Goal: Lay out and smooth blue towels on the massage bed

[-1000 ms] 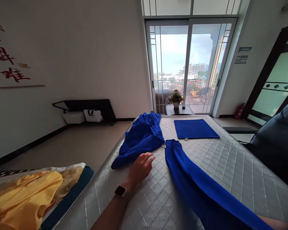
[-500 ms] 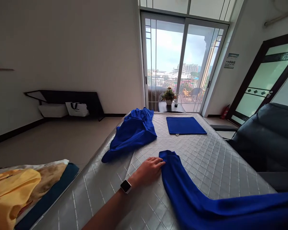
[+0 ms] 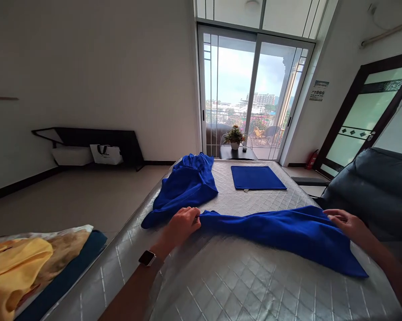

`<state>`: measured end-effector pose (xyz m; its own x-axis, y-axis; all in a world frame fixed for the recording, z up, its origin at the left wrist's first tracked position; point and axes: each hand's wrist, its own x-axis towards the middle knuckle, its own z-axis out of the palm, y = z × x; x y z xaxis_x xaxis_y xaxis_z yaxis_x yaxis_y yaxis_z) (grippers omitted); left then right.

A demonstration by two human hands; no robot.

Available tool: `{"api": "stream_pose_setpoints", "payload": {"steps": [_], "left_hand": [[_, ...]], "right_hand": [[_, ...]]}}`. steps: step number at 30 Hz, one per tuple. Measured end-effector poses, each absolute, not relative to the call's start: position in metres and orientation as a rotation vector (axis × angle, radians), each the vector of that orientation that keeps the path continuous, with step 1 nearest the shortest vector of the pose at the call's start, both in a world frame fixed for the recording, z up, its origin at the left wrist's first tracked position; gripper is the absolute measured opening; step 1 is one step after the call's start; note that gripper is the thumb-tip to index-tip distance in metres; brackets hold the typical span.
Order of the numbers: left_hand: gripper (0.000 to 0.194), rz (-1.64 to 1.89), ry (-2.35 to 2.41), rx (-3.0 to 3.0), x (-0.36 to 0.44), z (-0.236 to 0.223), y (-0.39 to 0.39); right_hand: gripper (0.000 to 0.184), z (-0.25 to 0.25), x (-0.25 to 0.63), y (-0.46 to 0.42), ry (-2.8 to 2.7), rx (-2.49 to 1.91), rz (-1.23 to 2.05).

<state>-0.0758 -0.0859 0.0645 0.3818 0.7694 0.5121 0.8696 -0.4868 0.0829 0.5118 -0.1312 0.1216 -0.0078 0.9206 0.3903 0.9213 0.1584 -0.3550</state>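
Observation:
A long blue cloth [image 3: 274,227] is stretched across the silver quilted mattress [image 3: 241,276], with soft folds along its length. My left hand [image 3: 184,223], wearing a square watch, is closed on its left end. At the right end my right hand [image 3: 346,225] pinches the top edge, its fingers partly stretched out. One corner of the cloth hangs loose below the right hand. Beyond my left hand lies a crumpled blue cloth [image 3: 187,185]. A flat, neatly folded blue cloth [image 3: 258,178] with a small pale tag rests at the far side.
Yellow fabric [image 3: 17,267] and other textiles are piled low at the left. A black sofa [image 3: 371,187] stands along the mattress's right side. Past the far edge is a small dark table [image 3: 237,154] with a potted plant [image 3: 234,136], before glass sliding doors [image 3: 227,89].
My right hand has come into view with the cloth's right end, which has swung up and away from me. The cloth is now straighter. My left hand has shifted left, holding its end.

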Motion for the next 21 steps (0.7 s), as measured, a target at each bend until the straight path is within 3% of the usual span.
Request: {"api": "stream_pose_setpoints", "payload": {"steps": [2, 4, 16, 21], "left_hand": [[0.014, -0.802, -1.443, -2.358, -0.083, 0.069, -0.085], [0.015, -0.867, -1.395, -2.301, -0.088, 0.074, -0.084], [0.027, -0.794, -1.395, -2.27, -0.107, 0.09, -0.086], [0.029, -0.773, -1.328, -2.132, -0.108, 0.114, -0.098]], "right_hand": [[0.032, 0.082, 0.498, -0.146, -2.132, -1.636, 0.402], [0.032, 0.053, 0.483, -0.157, -2.231, -1.627, 0.562], [0.036, 0.01, 0.513, -0.2, -2.103, -1.8, 0.334], [0.032, 0.009, 0.516, -0.209, -2.097, -1.767, 0.041]]}}
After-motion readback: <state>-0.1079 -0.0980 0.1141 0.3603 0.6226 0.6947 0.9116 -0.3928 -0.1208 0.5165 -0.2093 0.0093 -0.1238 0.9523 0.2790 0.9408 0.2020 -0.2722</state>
